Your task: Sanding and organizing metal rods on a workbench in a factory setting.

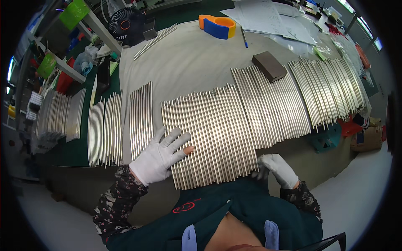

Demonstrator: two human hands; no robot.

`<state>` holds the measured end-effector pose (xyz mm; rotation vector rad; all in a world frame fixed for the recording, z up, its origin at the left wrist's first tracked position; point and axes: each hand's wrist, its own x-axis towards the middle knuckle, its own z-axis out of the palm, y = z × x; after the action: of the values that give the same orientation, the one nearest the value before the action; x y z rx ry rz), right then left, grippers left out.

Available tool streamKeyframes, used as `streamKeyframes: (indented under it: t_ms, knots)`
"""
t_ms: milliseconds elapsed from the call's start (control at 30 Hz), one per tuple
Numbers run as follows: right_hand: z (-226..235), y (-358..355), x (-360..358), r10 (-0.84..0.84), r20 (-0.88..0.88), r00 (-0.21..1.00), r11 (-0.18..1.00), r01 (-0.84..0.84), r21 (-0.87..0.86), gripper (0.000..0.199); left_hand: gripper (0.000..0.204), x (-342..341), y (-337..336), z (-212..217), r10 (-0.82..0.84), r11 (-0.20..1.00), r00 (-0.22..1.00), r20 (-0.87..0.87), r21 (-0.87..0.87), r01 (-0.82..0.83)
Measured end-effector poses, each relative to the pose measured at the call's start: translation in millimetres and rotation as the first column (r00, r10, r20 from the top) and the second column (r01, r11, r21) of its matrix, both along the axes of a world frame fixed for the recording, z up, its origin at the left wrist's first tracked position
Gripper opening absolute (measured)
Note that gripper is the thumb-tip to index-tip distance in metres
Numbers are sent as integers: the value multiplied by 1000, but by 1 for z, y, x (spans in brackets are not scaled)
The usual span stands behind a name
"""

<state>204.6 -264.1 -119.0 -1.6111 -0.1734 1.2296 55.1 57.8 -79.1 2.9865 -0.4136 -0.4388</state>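
A wide row of thin silver metal rods (pixel 209 138) lies side by side in front of me, reaching over the near table edge. My left hand (pixel 157 158), in a white glove with the thumb tip bare, rests spread across the left edge of this row. At the row's lower right corner is my right hand (pixel 278 168), also gloved, with its fingers curled by the rod ends. Whatever those fingers hold, if anything, is hidden. A second row of rods (pixel 274 108) adjoins on the right, with a dark brown block (pixel 269 67) on its far end.
More rods (pixel 328 90) lie far right; smaller groups (pixel 141 119) lie left. At the back are an orange, blue and yellow tape-like ring (pixel 217 27), papers (pixel 268 19), a blue pen (pixel 244 38), a black fan (pixel 124 25) and loose rods (pixel 155 41). A teal stool (pixel 326 140) stands below right.
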Motion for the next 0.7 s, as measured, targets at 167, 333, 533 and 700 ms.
streamKeyframes:
  t_ms: [167,333,533,700]
  knots:
    - [-20,37,-9,164,216,963,952,-212,221,38,70,20,2,-25,-251,954,944,217,-110,279]
    - [-20,52,-6,179,-353,918,926,-36,377,41,55,43,-4,-25,-396,890,856,332,-89,446]
    - [-28,75,-9,339,-381,860,911,-199,360,39,73,97,-47,-19,-556,747,710,431,-116,655]
    - [17,56,15,500,-181,847,837,-419,352,29,61,111,-68,-13,-537,691,576,616,-70,719]
